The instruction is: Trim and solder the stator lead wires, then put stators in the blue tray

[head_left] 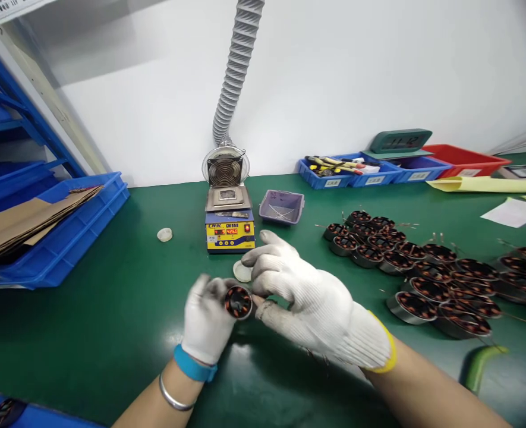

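Observation:
My left hand (pixel 211 318), in a white glove with greyed fingertips, is closed around a motor stator (pixel 238 302). The stator is a round metal ring with copper windings inside, its open face turned up toward me. At its right edge my gloved right hand (pixel 307 297) brings thumb and forefinger together, the other fingers loosely bent; what they pinch is too small to make out. Just beyond my hands lies a white round lid or dish (pixel 242 271), partly hidden by the right fingers. Behind it stands a blue and yellow solder pot (pixel 230 232) with a lit red display.
Many similar stators (pixel 396 261) with wire leads cover the right side. A purple-grey tray (pixel 282 207), another small white dish (pixel 164 235), blue tool bins (pixel 329 178), a red bin (pixel 463 160), and a green curved object (pixel 481 368) are around. A blue crate (pixel 88 214) holds cardboard at left.

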Demonstrator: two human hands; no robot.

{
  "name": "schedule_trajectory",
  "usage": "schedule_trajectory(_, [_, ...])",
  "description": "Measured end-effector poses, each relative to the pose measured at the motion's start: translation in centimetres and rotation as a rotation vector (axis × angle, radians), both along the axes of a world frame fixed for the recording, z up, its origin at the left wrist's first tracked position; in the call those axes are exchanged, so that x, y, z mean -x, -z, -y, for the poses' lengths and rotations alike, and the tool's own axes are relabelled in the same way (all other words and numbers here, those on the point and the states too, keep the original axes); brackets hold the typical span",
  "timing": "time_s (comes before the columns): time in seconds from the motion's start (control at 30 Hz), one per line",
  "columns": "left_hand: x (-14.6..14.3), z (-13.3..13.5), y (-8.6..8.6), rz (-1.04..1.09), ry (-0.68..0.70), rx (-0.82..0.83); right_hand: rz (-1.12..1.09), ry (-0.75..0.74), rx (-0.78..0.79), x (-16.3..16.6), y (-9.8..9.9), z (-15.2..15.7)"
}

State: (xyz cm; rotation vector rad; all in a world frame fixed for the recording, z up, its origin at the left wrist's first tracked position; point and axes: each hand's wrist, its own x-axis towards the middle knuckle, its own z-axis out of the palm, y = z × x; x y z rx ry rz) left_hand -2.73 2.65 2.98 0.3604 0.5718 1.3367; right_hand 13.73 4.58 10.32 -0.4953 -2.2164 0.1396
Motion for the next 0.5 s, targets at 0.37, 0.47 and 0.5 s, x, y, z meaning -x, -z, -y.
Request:
schedule_trajectory(0.37, [-1.2, 0.0, 1.7, -0.104, 0.466, 0.125, 0.079, -0.015, 0.041, -0.2, 0.6, -0.1])
schedule_trajectory(0.47, [0.0, -0.6, 0.8, -0.035, 0.248, 0.085, 0.051, 0.009, -0.004, 0.0, 0.7, -0.5])
schedule_trajectory(0.5, [0.2, -0.9, 0.7, -0.006, 0.165, 0.072, 0.029, -0.003, -0.001, 0.3, 0.7, -0.6])
